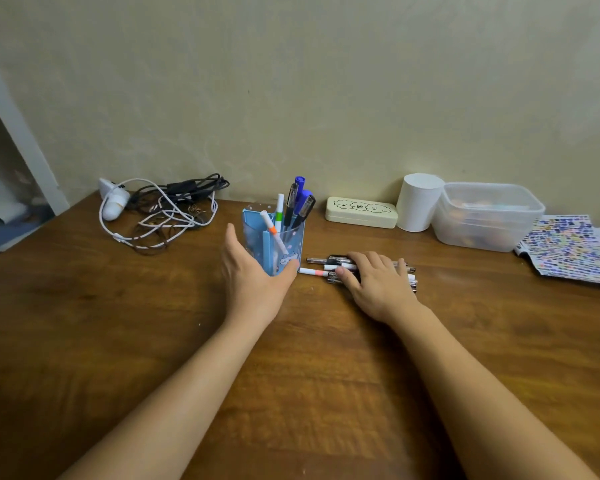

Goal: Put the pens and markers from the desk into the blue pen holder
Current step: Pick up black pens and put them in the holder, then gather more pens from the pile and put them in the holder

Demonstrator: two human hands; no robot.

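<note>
The blue pen holder stands upright mid-desk with several pens and markers sticking out of it. My left hand cups its near side, fingers spread up the left wall and thumb at the lower right corner. Just right of the holder a pile of pens and markers lies flat on the desk. My right hand rests palm-down on that pile, fingers curled over the pens. A white marker with a pink band sticks out toward the holder.
A tangle of cables with a white plug lies at the back left. Along the wall on the right stand a cream case, a white cup, a clear plastic box and a printed sheet.
</note>
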